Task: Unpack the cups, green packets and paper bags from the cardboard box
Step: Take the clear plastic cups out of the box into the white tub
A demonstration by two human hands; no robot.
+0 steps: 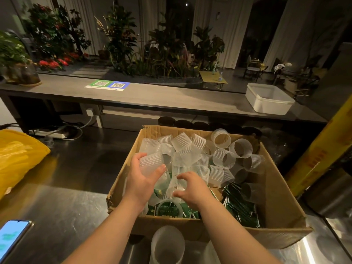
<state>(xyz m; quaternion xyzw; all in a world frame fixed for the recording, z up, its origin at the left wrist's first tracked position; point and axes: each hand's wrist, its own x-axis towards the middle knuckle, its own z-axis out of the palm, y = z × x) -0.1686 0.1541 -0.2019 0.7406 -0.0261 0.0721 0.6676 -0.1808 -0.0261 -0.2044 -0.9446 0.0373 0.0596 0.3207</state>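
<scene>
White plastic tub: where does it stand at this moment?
In the head view the white plastic tub stands at the upper right, on the right end of the long grey counter, beyond the cardboard box.

A steel counter (76, 206) carries 1 open-topped cardboard box (266, 237) at its middle; 1 yellow bag (17, 155) lies far left; 1 lit phone (11, 239) near left; 1 stack of cups (167, 244) stands just before the box.
</scene>
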